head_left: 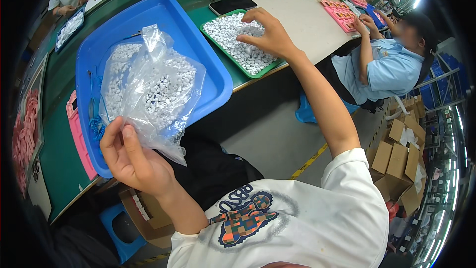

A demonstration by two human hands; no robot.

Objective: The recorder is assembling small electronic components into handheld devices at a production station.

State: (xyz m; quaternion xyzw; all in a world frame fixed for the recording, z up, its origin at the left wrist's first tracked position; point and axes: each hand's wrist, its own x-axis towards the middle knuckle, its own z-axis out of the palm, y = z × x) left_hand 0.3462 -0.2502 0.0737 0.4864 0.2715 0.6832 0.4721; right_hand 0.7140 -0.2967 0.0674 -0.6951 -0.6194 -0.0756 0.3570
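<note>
— Where do we have the clear plastic bag (154,44)?

— In the blue tray (176,25), toward its near side, with small white pieces (163,92) inside. Its crumpled tail hangs out past the tray's near rim, by the front edge of the bench (57,168).

— And our left hand (141,166)?

— By the tray's near left corner. Thumb and forefinger pinch the bag's edge, and the other fingers curl in. Whether the hand rests on the rim, we cannot tell.

— What about our right hand (272,37)?

— It reaches over the right side of the green tray (253,75), thumb and fingers parted in a wide curve. We see nothing between them, and cannot tell whether the tips touch the white pieces heaped below.

— How much room do we have around the edges?

— Only a narrow strip of bench between the two trays. The green tray's near corner sits at the bench's front edge, and a phone (233,5) lies just beyond its far edge. On the left, a pink panel (82,141) lies close beside the blue tray. Our widest stretch is the pale board (305,34), running right from the green tray toward a pink tray (338,21) and a co-worker's hands (366,22)
</note>
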